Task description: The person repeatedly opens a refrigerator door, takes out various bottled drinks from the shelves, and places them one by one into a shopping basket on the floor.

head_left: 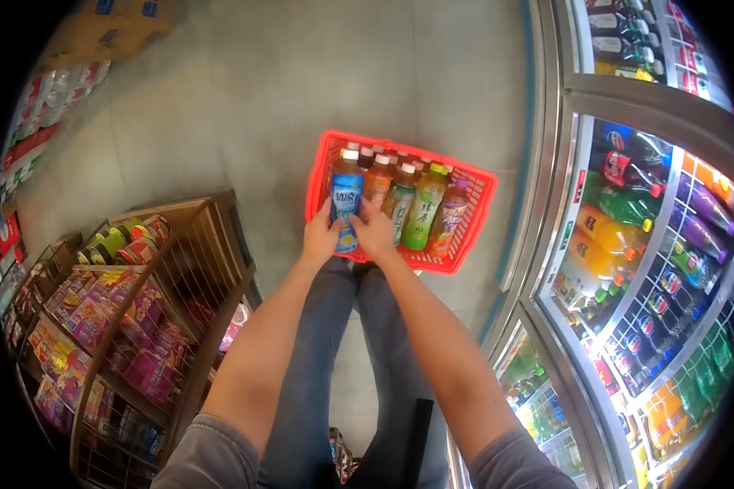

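Note:
Both hands are on a blue-labelled bottle with a white cap [347, 196] at the left end of a red basket [483, 213]. My left hand [323, 234] grips its left side, and my right hand [373, 231] closes on its right side. Beside it in the basket stand an orange-labelled bottle [377, 181], a dark green bottle [400, 202], a light green bottle [423, 210] and a purple-capped bottle [451, 218]. More bottle caps show behind this row. The basket is in front of my legs.
Glass-door coolers [575, 90] full of drinks line the right side. At the left is a wire rack [98, 359] with purple packets and cans. Packed bottles [57, 94] and a cardboard box [110, 31] are at the upper left. Grey floor [277, 73] lies beyond the basket.

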`<control>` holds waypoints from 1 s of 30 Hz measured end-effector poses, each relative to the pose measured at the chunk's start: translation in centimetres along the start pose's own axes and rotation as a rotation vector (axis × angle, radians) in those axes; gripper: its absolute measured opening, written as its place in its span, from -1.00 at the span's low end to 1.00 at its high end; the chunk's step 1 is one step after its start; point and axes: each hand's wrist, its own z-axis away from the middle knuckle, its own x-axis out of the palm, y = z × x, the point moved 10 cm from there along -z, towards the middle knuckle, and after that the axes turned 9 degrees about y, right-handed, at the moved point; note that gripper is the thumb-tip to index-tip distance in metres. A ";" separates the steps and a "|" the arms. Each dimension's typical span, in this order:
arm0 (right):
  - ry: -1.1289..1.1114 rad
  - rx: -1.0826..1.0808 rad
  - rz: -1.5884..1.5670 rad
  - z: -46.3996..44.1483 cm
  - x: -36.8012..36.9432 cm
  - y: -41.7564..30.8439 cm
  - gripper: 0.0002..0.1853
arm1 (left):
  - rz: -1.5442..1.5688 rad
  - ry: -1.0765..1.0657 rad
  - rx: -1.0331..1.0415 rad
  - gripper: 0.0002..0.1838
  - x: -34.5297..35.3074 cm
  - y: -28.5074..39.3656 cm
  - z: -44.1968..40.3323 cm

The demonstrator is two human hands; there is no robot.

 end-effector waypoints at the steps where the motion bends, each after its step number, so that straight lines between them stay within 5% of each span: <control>1: -0.020 -0.031 0.056 -0.7 0.5 0.3 -0.43 | -0.039 0.013 -0.027 -0.34 0.0 -0.7 -0.4; 2: -0.013 -0.045 0.042 -1.0 0.9 0.5 -0.42 | 0.028 0.169 0.157 -0.37 0.0 -2.4 -1.5; 5: 0.020 -0.061 0.080 -1.4 1.1 0.8 -0.42 | 0.033 0.176 0.202 -0.37 -0.2 -1.2 -1.1; 11: -0.025 -0.038 0.117 0.8 0.9 2.2 -0.44 | -0.312 0.139 0.057 -0.39 -1.2 0.2 1.5; 15: -0.007 -0.022 0.016 4.4 -2.0 0.5 -0.49 | -0.206 0.142 0.063 -0.41 -2.6 3.5 5.4; 23: -0.013 0.045 -0.249 14.9 -12.5 -5.2 -0.53 | 0.012 0.071 0.154 -0.53 -4.4 9.8 16.1; 25: 0.016 0.154 -0.593 17.8 -15.8 -7.4 -0.61 | 0.030 0.072 0.203 -0.54 -5.5 13.2 19.8; 30: 0.105 -0.103 -0.553 23.9 -24.1 -14.0 -0.54 | 0.143 0.006 0.276 -0.57 -8.4 22.6 26.8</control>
